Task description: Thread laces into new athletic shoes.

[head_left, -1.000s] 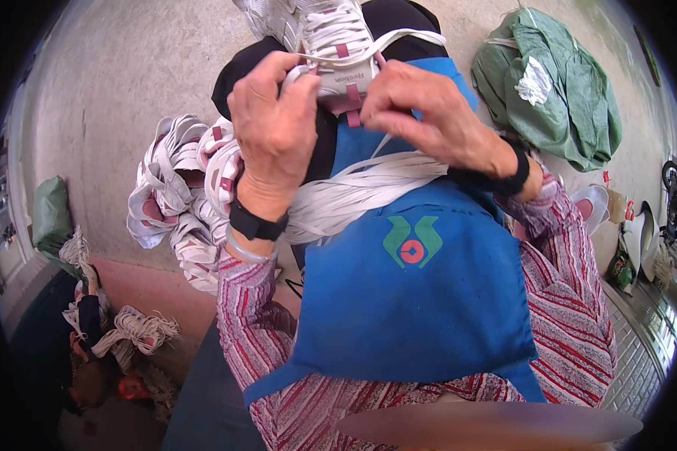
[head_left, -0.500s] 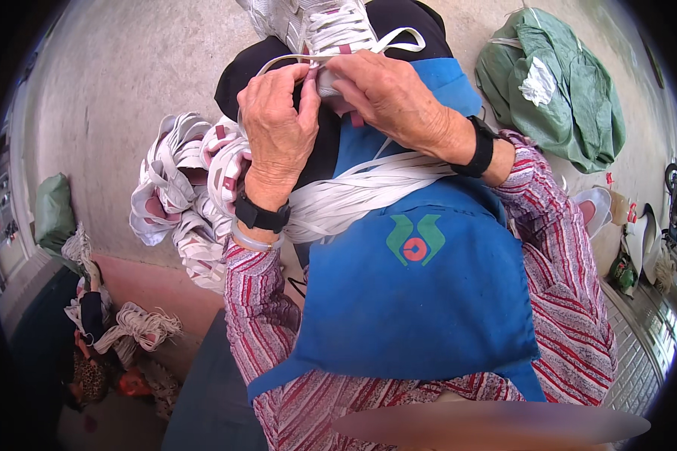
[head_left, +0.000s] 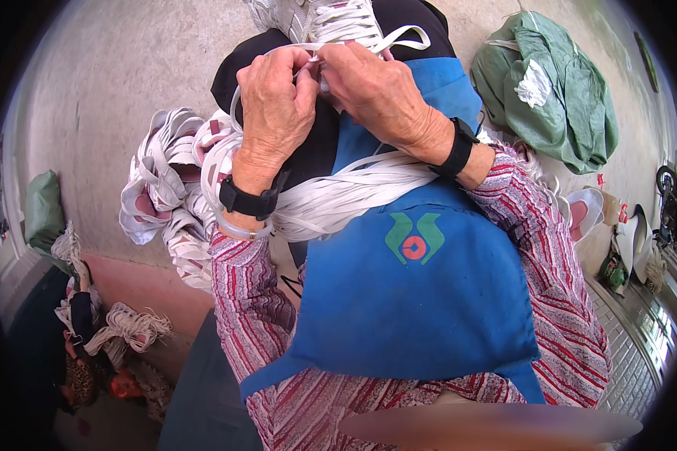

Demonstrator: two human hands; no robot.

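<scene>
Above your lap, your left hand (head_left: 274,101) and right hand (head_left: 376,90) meet fingertip to fingertip, both pinched shut on a thin white strap (head_left: 278,52) that loops out over the left knuckles. That strap sits just below the white laced shoe (head_left: 331,19) at the top of the view, close against it. Beneath your wrists, each wearing a black band, a thick bundle of white straps (head_left: 353,192) lies across your blue apron (head_left: 414,301). Left of your left forearm, a heap of white and maroon pieces (head_left: 165,195) rests on the concrete floor (head_left: 90,113). Farther right lies a green sack (head_left: 557,90).
</scene>
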